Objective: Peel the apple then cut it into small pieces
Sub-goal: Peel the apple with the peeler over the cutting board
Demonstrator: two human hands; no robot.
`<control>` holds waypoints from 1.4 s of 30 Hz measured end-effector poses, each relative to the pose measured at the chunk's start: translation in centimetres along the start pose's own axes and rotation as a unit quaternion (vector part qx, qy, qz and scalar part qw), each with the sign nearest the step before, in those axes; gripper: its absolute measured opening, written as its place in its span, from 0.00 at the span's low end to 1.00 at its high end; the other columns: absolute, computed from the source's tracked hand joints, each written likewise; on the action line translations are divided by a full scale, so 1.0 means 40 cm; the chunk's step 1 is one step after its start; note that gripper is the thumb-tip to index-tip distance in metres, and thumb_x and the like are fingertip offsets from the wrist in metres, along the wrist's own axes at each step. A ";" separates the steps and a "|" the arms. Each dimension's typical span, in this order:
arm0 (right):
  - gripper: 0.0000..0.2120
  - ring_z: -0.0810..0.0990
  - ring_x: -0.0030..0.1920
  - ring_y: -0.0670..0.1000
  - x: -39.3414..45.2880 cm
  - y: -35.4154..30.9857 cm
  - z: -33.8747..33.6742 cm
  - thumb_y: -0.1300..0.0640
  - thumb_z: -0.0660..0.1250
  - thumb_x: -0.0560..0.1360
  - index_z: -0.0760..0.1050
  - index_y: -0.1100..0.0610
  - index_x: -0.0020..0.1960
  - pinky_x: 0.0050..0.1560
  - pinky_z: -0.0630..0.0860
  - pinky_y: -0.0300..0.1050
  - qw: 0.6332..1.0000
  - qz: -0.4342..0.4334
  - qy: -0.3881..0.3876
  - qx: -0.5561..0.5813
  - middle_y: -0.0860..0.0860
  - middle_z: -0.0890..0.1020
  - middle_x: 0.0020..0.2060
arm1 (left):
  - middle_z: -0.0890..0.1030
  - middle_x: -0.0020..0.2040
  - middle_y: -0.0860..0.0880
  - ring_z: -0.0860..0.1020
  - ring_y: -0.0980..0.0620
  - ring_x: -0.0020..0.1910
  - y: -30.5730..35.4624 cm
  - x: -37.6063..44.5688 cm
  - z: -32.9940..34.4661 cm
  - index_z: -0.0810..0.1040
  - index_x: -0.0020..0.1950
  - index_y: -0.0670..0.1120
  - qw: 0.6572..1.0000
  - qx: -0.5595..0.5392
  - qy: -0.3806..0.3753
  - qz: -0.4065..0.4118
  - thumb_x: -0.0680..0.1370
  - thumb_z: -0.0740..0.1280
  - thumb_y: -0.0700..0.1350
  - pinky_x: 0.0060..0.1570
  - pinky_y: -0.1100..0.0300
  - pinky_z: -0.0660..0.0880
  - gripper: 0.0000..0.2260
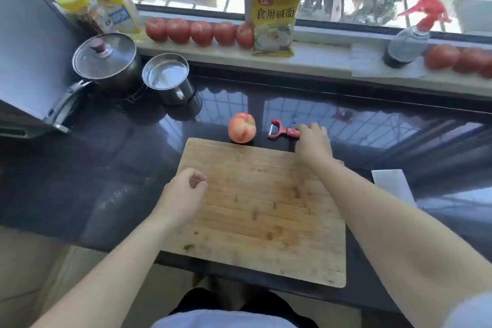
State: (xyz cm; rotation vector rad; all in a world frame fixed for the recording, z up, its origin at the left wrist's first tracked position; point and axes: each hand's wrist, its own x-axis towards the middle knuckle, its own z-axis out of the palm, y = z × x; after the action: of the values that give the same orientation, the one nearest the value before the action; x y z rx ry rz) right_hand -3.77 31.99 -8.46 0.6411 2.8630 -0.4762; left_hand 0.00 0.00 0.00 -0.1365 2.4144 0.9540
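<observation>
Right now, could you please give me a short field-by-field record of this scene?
apple: unpeeled, on the dark counter just beyond the cutting board
cutting board: bare wood, nothing on it
peeler: red, on the counter right of the apple
right hand: fingers on the peeler handle
left hand: loosely curled over the board, holding nothing
knife: none identifiable

I'm looking at a home kitchen: dark glossy countertop (pixel 106 168), wooden cutting board (pixel 261 210), lidded pot (pixel 106 61), steel mug (pixel 167 77), tomatoes (pixel 199 33) lined along a barred window's sill (pixel 319 58)
</observation>
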 end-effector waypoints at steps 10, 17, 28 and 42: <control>0.10 0.72 0.54 0.58 0.078 -0.024 0.039 0.66 0.65 0.76 0.74 0.57 0.56 0.46 0.67 0.49 0.993 -0.078 0.001 -0.091 0.55 0.74 0.53 | 0.81 0.55 0.51 0.78 0.56 0.50 0.041 0.103 0.012 0.76 0.61 0.52 1.000 0.012 -0.024 0.004 0.84 0.64 0.47 0.37 0.64 0.69 0.07; 0.12 0.71 0.46 0.40 -0.192 -0.047 -0.049 0.58 0.64 0.81 0.76 0.49 0.63 0.42 0.66 0.30 0.986 0.017 0.066 0.151 0.48 0.73 0.54 | 0.52 0.80 0.51 0.57 0.48 0.78 0.189 0.299 0.053 0.55 0.82 0.58 0.975 0.166 -0.027 0.143 0.79 0.71 0.51 0.70 0.47 0.64 0.36; 0.14 0.76 0.52 0.43 -0.405 -0.055 0.029 0.64 0.65 0.79 0.76 0.47 0.58 0.45 0.68 0.25 0.931 0.154 0.031 0.330 0.41 0.78 0.50 | 0.63 0.75 0.50 0.68 0.43 0.71 0.180 0.417 0.137 0.63 0.79 0.54 0.949 0.190 -0.055 0.244 0.73 0.77 0.44 0.69 0.47 0.71 0.38; 0.14 0.78 0.48 0.43 -0.530 0.008 0.029 0.60 0.66 0.78 0.74 0.39 0.53 0.50 0.78 0.50 0.921 0.185 0.015 0.344 0.40 0.80 0.45 | 0.63 0.72 0.63 0.68 0.57 0.71 -0.159 -0.009 0.164 0.61 0.77 0.62 0.984 0.012 -0.060 0.165 0.69 0.82 0.48 0.69 0.56 0.70 0.43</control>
State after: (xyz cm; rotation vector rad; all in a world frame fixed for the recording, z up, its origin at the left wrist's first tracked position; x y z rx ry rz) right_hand 15.41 23.71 -4.74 1.2643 2.4529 -1.4212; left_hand 5.02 -0.44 -7.65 0.3305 2.3766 1.0410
